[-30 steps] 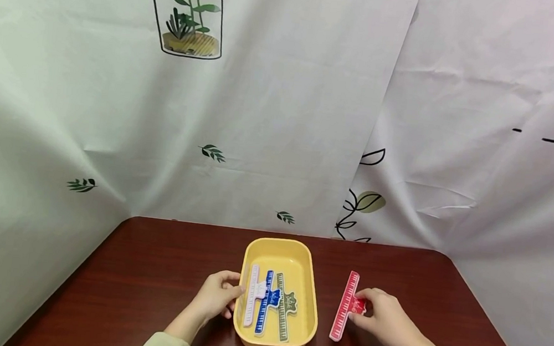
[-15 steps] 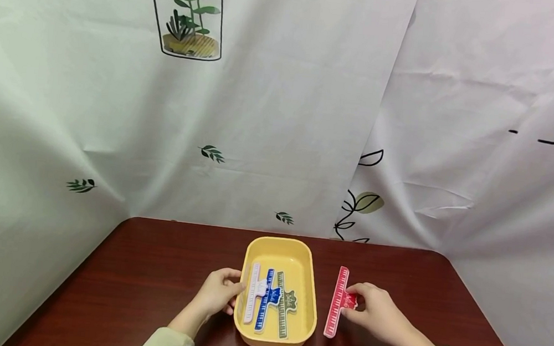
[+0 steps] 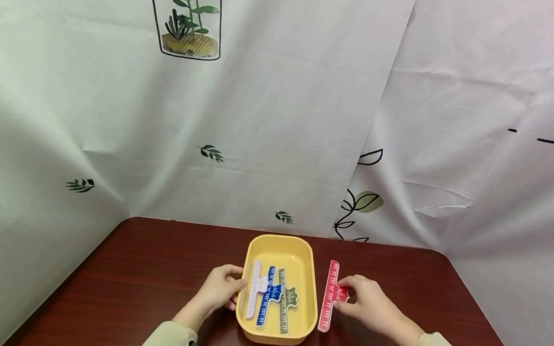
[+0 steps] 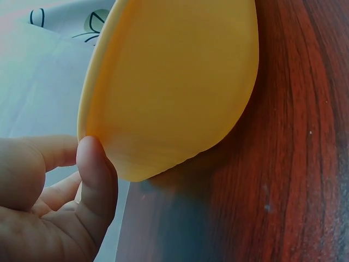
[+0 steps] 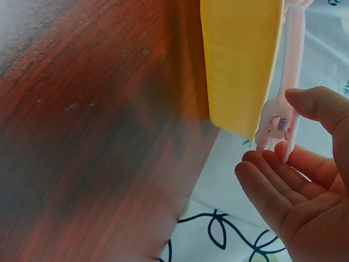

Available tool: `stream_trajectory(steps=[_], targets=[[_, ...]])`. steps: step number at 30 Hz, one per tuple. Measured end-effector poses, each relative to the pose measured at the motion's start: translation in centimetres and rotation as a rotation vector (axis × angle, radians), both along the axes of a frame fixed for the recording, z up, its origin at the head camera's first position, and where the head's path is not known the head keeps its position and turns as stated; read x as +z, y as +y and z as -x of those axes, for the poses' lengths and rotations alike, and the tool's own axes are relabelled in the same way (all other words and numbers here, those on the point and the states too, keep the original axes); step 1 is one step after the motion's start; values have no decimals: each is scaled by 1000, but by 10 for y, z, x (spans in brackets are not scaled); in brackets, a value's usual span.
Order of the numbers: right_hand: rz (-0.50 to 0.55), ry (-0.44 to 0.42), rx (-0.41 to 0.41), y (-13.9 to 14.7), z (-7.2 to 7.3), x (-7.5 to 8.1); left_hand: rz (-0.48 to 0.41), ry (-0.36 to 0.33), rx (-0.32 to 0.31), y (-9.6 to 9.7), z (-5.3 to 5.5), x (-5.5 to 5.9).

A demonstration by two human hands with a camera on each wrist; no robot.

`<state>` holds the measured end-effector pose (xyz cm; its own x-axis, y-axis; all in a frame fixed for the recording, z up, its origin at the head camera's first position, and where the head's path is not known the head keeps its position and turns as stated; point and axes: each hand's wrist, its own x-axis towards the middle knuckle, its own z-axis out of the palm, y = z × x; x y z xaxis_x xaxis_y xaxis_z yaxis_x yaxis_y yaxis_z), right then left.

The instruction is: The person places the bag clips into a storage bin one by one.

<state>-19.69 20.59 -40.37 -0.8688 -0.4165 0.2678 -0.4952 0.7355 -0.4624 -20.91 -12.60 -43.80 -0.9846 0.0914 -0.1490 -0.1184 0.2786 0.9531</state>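
At its left rim, a yellow tray (image 3: 306, 265) is pinched between the thumb and fingers of my left hand (image 3: 217, 289); the left wrist view shows the thumb against the tray's side (image 4: 180, 82). Three long clips with printed bars lie side by side inside: a pale pink clip (image 3: 253, 290), a blue clip (image 3: 265, 300) and a grey-green clip (image 3: 284, 307). Just right of the tray, my right hand (image 3: 369, 304) grips a red clip (image 3: 328, 298) by its handle, long bar facing the tray. The clip's spring (image 5: 282, 124) shows in the right wrist view.
A dark red-brown wooden table (image 3: 157, 273) lies under everything. Behind and at both sides hangs a white cloth (image 3: 283, 112) printed with plants, meeting the table's back edge.
My right hand has carried the red clip leftward, closer to the tray, and the clip has turned more upright in view. The tray and left hand have shifted slightly away from me.
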Motion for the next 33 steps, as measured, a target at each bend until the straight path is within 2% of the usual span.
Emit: stream_trajectory(steps=[17,23,33], targets=[[-56,19,70,-24,14,10,30,-10,24,3,11,-1],[-66,-36,81,-34,18,17,29,-10,17,5,14,0],[-79,-175,64,-49,29,23,30,-6,10,6,17,2]])
